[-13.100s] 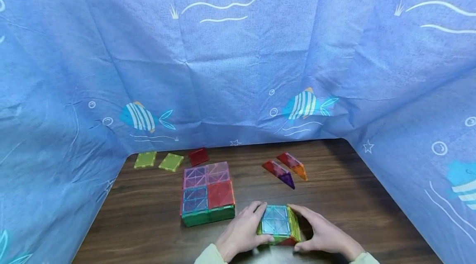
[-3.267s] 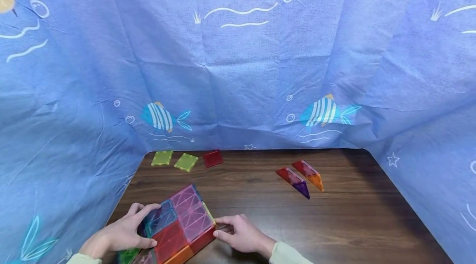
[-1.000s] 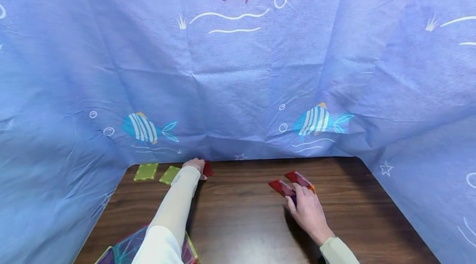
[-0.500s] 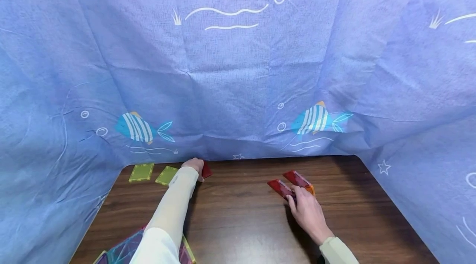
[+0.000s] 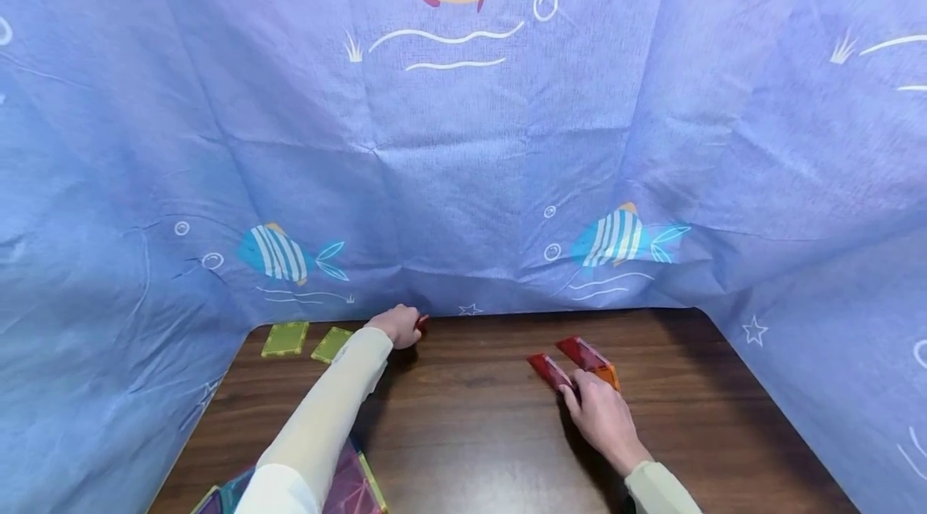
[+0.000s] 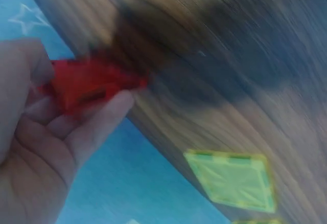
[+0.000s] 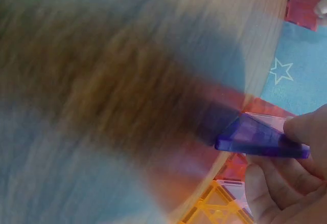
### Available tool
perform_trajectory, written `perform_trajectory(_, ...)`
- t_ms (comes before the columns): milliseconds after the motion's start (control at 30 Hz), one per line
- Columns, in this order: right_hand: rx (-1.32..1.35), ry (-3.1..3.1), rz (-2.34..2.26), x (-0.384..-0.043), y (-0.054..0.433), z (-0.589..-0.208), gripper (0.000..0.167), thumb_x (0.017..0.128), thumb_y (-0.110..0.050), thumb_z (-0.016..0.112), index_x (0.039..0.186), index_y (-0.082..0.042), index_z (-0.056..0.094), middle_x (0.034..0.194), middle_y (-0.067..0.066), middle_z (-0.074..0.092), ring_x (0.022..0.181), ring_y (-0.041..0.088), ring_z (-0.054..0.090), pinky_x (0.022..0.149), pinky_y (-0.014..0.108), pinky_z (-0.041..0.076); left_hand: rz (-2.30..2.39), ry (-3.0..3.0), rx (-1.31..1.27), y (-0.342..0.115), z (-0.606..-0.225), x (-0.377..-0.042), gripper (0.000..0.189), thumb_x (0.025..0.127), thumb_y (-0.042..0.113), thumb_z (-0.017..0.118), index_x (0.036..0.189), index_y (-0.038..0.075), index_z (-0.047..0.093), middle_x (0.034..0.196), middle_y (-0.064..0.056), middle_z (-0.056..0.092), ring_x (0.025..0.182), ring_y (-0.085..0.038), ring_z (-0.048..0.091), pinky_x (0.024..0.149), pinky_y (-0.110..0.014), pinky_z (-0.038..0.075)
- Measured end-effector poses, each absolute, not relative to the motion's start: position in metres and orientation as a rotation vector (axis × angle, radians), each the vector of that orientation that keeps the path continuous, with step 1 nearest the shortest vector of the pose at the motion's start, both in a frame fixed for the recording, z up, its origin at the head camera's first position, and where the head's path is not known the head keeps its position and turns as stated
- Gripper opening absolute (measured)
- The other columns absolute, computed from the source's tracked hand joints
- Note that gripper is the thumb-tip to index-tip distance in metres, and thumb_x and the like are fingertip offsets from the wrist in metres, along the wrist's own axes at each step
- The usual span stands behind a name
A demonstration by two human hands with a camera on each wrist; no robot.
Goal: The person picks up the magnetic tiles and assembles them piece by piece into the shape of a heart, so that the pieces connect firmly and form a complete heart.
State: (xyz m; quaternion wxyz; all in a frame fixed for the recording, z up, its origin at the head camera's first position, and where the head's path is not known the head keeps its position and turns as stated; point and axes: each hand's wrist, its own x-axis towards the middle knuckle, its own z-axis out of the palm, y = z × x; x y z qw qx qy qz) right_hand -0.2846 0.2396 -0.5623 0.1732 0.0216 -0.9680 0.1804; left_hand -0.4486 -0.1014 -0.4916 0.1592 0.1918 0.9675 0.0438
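In the head view my left hand [image 5: 398,326] reaches to the far edge of the table and grips a red square magnetic tile [image 5: 422,322]. The left wrist view has this red tile [image 6: 92,83] between thumb and fingers, tipped up and blurred. My right hand [image 5: 603,417] pinches the near end of a strip of joined magnetic tiles [image 5: 549,369], red at its far end. Up close in the right wrist view, the purple triangle [image 7: 250,137] of that strip is between thumb and fingers. A second strip [image 5: 585,357], red, pink and orange, lies just beyond that hand.
Two yellow-green square tiles [image 5: 286,339] [image 5: 331,344] lie at the back left. A larger block of coloured magnetic tiles [image 5: 351,486] sits at the near left, partly hidden under the left sleeve [image 5: 326,409]. Blue fish-print cloth [image 5: 463,176] hangs behind and along the sides.
Since 13 seconds ago, both hands have left the small box; the larger block stands nearer at left. In the last second, the left hand tipped up the red tile and moved it slightly right.
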Motion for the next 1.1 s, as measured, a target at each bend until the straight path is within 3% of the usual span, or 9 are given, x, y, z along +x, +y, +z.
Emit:
perform_trajectory(267,0.153,-2.629,0.512,-0.273,0.233,-0.569,0.027,0.084,-0.017,0.082,0.075,-0.016,0.057,0.068,-0.004,0.053,0.057,0.014,0.049,0.051,0.033,0.040,0.223,2.780,0.839,-0.059,-0.481,-0.422,0.015,0.091,0.011,0.063,0.076,0.012,0.061,0.080,-0.005,0.062,0.077,-0.019,0.057,0.077,-0.037,0.051)
perform_trajectory(467,0.209,-2.629,0.531,-0.271,0.225,-0.568,0.026,0.083,-0.017,0.082,0.075,-0.017,0.057,0.069,-0.005,0.053,0.058,0.014,0.050,0.052,0.033,0.041,0.165,2.779,0.893,-0.026,-0.471,-0.397,0.018,0.094,0.015,0.062,0.077,0.013,0.059,0.082,-0.007,0.064,0.076,-0.018,0.060,0.073,-0.035,0.052)
perform_trajectory(667,0.249,-2.639,0.551,-0.270,0.215,-0.568,0.026,0.083,-0.017,0.082,0.075,-0.018,0.057,0.069,-0.007,0.052,0.059,0.013,0.048,0.053,0.032,0.040,0.030,2.800,0.953,-0.011,-0.484,-0.375,0.023,0.092,0.015,0.065,0.070,0.012,0.059,0.083,-0.009,0.071,0.072,-0.020,0.068,0.067,-0.034,0.057)
perform_trajectory(900,0.254,-2.663,0.552,-0.271,0.204,-0.567,0.026,0.084,-0.019,0.081,0.076,-0.018,0.057,0.070,-0.005,0.054,0.059,0.014,0.050,0.053,0.033,0.041,0.045,2.825,0.960,-0.003,-0.494,-0.363,0.016,0.092,0.016,0.065,0.077,0.012,0.061,0.086,-0.008,0.068,0.085,-0.022,0.069,0.076,-0.034,0.057)
perform_trajectory(1100,0.268,-2.660,0.556,-0.273,0.196,-0.566,0.027,0.085,-0.020,0.081,0.076,-0.017,0.055,0.068,-0.007,0.051,0.057,0.012,0.046,0.052,0.031,0.039,0.061,2.819,0.954,0.003,-0.494,-0.356,0.009,0.090,0.016,0.068,0.085,0.010,0.065,0.088,-0.009,0.070,0.082,-0.020,0.069,0.074,-0.033,0.057)
